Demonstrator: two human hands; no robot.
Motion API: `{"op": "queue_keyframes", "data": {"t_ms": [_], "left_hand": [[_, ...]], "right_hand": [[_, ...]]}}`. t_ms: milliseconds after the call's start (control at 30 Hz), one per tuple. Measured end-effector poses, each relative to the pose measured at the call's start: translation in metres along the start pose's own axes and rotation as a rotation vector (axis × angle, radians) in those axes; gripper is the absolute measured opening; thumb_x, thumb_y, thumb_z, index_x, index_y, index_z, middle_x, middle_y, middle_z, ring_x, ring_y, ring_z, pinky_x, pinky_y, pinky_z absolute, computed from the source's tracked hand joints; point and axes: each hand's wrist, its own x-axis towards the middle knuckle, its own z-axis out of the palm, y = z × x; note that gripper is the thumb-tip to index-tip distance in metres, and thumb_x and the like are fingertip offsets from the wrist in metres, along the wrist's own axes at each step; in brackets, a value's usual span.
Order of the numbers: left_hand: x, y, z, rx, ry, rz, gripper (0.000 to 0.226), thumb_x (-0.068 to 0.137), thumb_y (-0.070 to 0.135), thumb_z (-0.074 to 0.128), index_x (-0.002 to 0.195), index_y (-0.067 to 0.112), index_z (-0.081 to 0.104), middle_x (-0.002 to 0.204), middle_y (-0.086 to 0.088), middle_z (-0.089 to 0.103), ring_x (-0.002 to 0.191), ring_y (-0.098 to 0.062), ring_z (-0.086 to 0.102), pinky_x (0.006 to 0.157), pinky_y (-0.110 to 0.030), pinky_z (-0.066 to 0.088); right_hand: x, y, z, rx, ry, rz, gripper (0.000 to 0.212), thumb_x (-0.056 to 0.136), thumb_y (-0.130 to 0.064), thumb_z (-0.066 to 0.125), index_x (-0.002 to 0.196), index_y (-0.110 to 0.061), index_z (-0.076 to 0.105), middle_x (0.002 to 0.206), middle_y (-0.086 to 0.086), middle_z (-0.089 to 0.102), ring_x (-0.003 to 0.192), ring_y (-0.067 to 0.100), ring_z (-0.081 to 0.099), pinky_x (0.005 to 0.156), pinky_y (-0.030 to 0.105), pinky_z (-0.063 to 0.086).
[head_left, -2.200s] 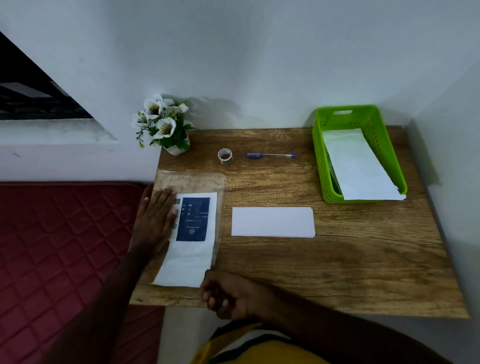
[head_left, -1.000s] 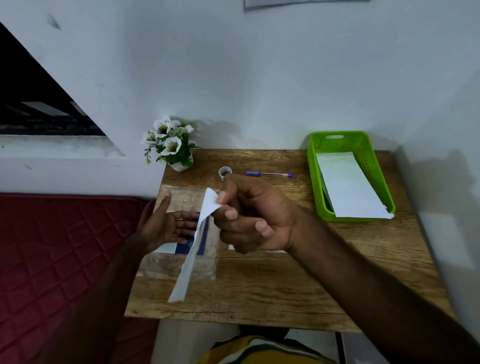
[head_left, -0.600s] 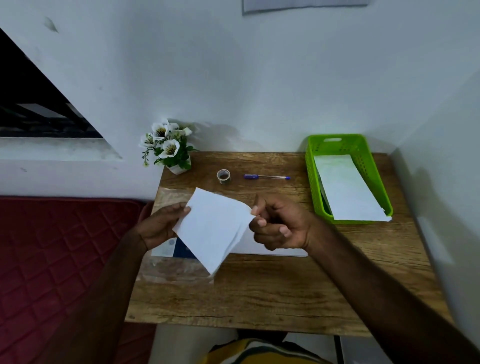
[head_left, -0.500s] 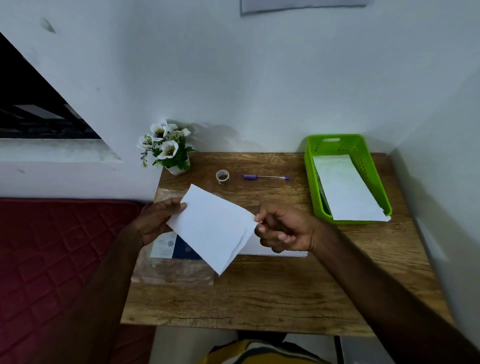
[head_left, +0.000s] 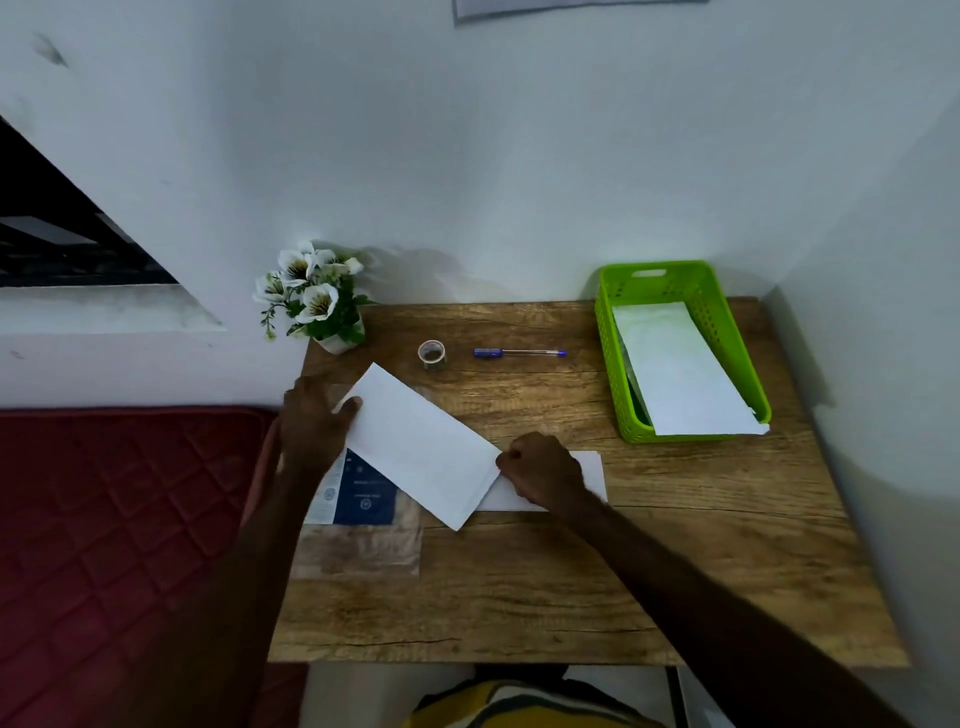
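A folded white sheet of paper (head_left: 423, 447) lies slanted over the left half of the wooden table (head_left: 649, 566). My left hand (head_left: 311, 421) holds its upper left edge, thumb on top. My right hand (head_left: 543, 470) pinches its lower right corner with curled fingers. Under the sheet lies a dark blue booklet (head_left: 366, 493) on a clear plastic sleeve (head_left: 358, 551). A white envelope (head_left: 592, 475) lies flat beneath my right hand, mostly hidden by it.
A green plastic basket (head_left: 727, 332) with white paper inside stands at the back right. A small tape roll (head_left: 432, 354), a blue pen (head_left: 519, 353) and a potted white flower (head_left: 317, 301) sit along the back. A red mattress (head_left: 114, 530) borders the table's left side.
The white sheet, lifted off the booklet and turned over between both hands, has come down lower and flatter over the table. My right hand moved right and down with its corner.
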Motion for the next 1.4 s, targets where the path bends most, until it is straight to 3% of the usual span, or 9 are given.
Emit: {"op": "queue_keyframes", "data": {"t_ms": [67,133,300,467,567,700,767,1133,1400], "left_hand": [[-0.015,0.009,0.005,0.086,0.188,0.032,0.044,0.086,0.022,0.075,0.122,0.001,0.060,0.123,-0.024,0.061,0.108,-0.047,0.057,0.088,-0.053,0.049],[-0.039,0.025,0.007,0.050,0.286,0.104,0.037,0.092,0.018,0.068,0.125,0.003,0.060,0.129,-0.022,0.060,0.115,-0.046,0.054,0.095,-0.055,0.047],[-0.115,0.044,0.027,0.050,0.033,0.453,0.038,0.101,0.037,0.054,0.135,0.022,0.062,0.145,-0.002,0.057,0.136,-0.023,0.048,0.116,-0.045,0.037],[-0.149,0.041,0.048,0.075,-0.129,0.493,0.056,0.096,0.058,0.052,0.141,0.025,0.058,0.152,0.002,0.053,0.144,-0.020,0.042,0.118,-0.050,0.037],[-0.153,0.043,0.053,0.007,-0.141,0.430,0.065,0.093,0.062,0.056,0.146,0.025,0.052,0.157,0.003,0.047,0.149,-0.018,0.036,0.121,-0.048,0.032],[-0.154,0.046,0.054,-0.011,-0.157,0.395,0.076,0.088,0.066,0.062,0.150,0.027,0.045,0.161,0.004,0.040,0.149,-0.016,0.034,0.121,-0.043,0.029],[-0.155,0.044,0.057,0.011,-0.174,0.379,0.079,0.085,0.068,0.063,0.150,0.028,0.044,0.161,0.003,0.039,0.148,-0.017,0.034,0.121,-0.046,0.031],[-0.156,0.041,0.061,0.037,-0.182,0.352,0.081,0.084,0.072,0.059,0.150,0.027,0.043,0.162,0.003,0.037,0.149,-0.021,0.033,0.120,-0.054,0.035],[-0.156,0.041,0.061,0.050,-0.186,0.355,0.081,0.085,0.071,0.059,0.151,0.027,0.043,0.163,0.003,0.035,0.149,-0.020,0.031,0.121,-0.052,0.033]], "right_hand": [[0.000,0.004,0.006,-0.076,0.065,-0.038,0.030,0.093,-0.035,0.057,0.067,-0.019,0.059,0.067,-0.006,0.057,0.074,0.019,0.060,0.065,0.029,0.041],[0.000,0.007,0.009,-0.043,0.094,-0.053,0.029,0.096,-0.039,0.058,0.072,-0.023,0.060,0.075,-0.006,0.060,0.079,0.018,0.060,0.069,0.029,0.040],[-0.014,0.024,-0.001,0.217,0.385,0.010,0.021,0.097,-0.035,0.058,0.086,-0.023,0.071,0.081,-0.009,0.069,0.078,0.013,0.064,0.064,0.025,0.039],[-0.045,0.061,-0.007,0.214,0.596,0.175,0.017,0.093,-0.040,0.065,0.100,-0.026,0.071,0.088,-0.006,0.069,0.083,0.019,0.064,0.069,0.028,0.042],[-0.056,0.075,-0.007,0.222,0.590,0.199,0.027,0.087,-0.045,0.073,0.104,-0.025,0.066,0.099,-0.006,0.063,0.089,0.018,0.062,0.072,0.028,0.041],[-0.060,0.081,-0.008,0.246,0.504,0.255,0.067,0.075,-0.055,0.082,0.127,-0.021,0.058,0.125,-0.003,0.057,0.109,0.021,0.061,0.087,0.037,0.052],[-0.060,0.081,-0.009,0.252,0.491,0.265,0.075,0.070,-0.057,0.084,0.130,-0.020,0.056,0.128,-0.002,0.056,0.110,0.022,0.060,0.089,0.038,0.052],[-0.053,0.082,0.000,0.219,0.470,0.272,0.083,0.061,-0.057,0.088,0.128,-0.024,0.052,0.128,-0.002,0.053,0.112,0.021,0.058,0.086,0.041,0.055],[-0.051,0.076,0.006,0.218,0.472,0.299,0.071,0.064,-0.042,0.091,0.124,-0.021,0.058,0.128,0.001,0.054,0.121,0.024,0.052,0.089,0.042,0.053]]}}
